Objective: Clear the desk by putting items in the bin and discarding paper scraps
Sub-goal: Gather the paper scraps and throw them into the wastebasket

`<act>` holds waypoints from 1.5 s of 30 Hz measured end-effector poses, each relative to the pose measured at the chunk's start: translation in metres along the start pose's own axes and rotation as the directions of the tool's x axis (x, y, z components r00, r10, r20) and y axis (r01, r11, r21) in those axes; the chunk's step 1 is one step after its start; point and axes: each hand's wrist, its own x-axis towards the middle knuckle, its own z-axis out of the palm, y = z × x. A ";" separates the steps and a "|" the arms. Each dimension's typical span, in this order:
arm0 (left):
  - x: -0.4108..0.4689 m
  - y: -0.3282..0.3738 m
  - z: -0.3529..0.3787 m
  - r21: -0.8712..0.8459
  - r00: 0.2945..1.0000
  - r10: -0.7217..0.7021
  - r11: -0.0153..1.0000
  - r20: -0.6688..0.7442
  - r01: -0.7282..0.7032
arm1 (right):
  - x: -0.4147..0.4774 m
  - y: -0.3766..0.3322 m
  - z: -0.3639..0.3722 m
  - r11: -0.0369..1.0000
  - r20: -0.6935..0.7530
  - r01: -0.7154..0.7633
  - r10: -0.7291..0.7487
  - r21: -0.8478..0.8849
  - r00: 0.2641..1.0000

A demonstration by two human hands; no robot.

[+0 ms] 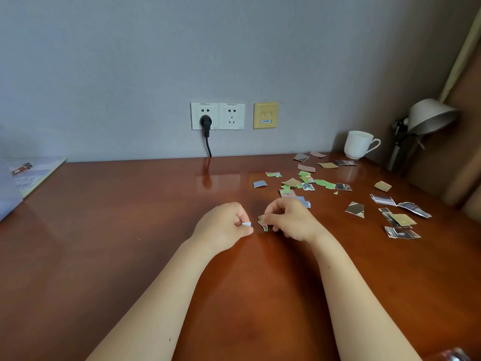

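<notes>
Both hands over mid-counter (117, 230), near each other but apart. Left hand (223, 225): grip narrow, pinching a white scrap (246, 224). Right hand (291, 220): grip pinching a green scrap (263, 224); cannot tell whether the scrap touches the counter. Loose scraps (307, 179) lie scattered toward the right edge and back-right corner, near mug (358, 144) and lamp (429, 117).

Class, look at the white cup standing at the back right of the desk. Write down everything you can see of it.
The white cup looks like plain glazed ceramic with a soft sheen. Its looped handle points right, towards the lamp. It stands upright, mouth open, on the desk close to the wall. Whether it holds anything cannot be told. A dark paper scrap lies just in front of it; whether they touch is unclear. No hand touches it.
</notes>
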 end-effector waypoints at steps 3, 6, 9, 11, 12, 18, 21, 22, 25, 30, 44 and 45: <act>0.001 0.006 0.002 -0.194 0.997 -0.018 0.981 -0.074 0.003 | 0.001 0.001 0.002 0.994 0.037 0.022 -0.018 -0.110 0.999; 0.000 0.017 0.005 -0.445 0.994 -0.099 0.892 -0.037 0.073 | 0.002 0.002 0.005 0.976 0.010 0.042 -0.041 -0.213 0.999; -0.001 0.026 0.005 -0.748 0.965 -0.242 0.621 0.104 0.236 | 0.002 0.002 0.009 0.948 -0.032 0.073 -0.087 -0.311 0.996; 0.000 0.028 0.004 -0.861 0.936 -0.299 0.409 0.188 0.303 | 0.001 0.001 0.010 0.941 -0.049 0.081 -0.103 -0.327 0.994; 0.000 0.028 0.003 -0.898 0.921 -0.317 0.298 0.225 0.323 | 0.001 0.000 0.009 0.944 -0.055 0.079 -0.102 -0.319 0.993; 0.004 0.019 -0.001 -0.891 0.855 -0.254 -0.116 0.453 0.438 | -0.001 -0.004 0.012 0.974 -0.052 0.055 -0.068 -0.218 0.996; 0.004 0.018 -0.002 -0.872 0.841 -0.234 -0.167 0.488 0.459 | -0.003 -0.006 0.013 0.995 -0.120 0.088 -0.094 -0.048 0.988; 0.004 0.018 -0.002 -0.870 0.841 -0.228 -0.182 0.491 0.459 | -0.004 -0.009 0.012 0.991 -0.158 0.112 -0.098 0.079 0.983; 0.001 0.022 -0.002 -0.872 0.841 -0.234 -0.191 0.487 0.451 | -0.009 -0.020 0.010 0.864 -0.195 0.171 -0.087 0.473 0.977; -0.001 0.026 -0.003 -0.871 0.849 -0.193 -0.119 0.492 0.477 | -0.015 -0.031 0.013 0.832 -0.067 0.174 -0.164 0.526 0.984; 0.000 0.026 0.004 -0.874 0.836 -0.257 -0.100 0.485 0.476 | -0.001 -0.025 0.001 0.792 -0.241 0.170 -0.029 0.586 0.970; 0.002 0.027 0.005 -0.876 0.837 -0.265 -0.091 0.479 0.473 | 0.002 -0.022 0.000 0.816 -0.308 0.176 0.003 0.551 0.951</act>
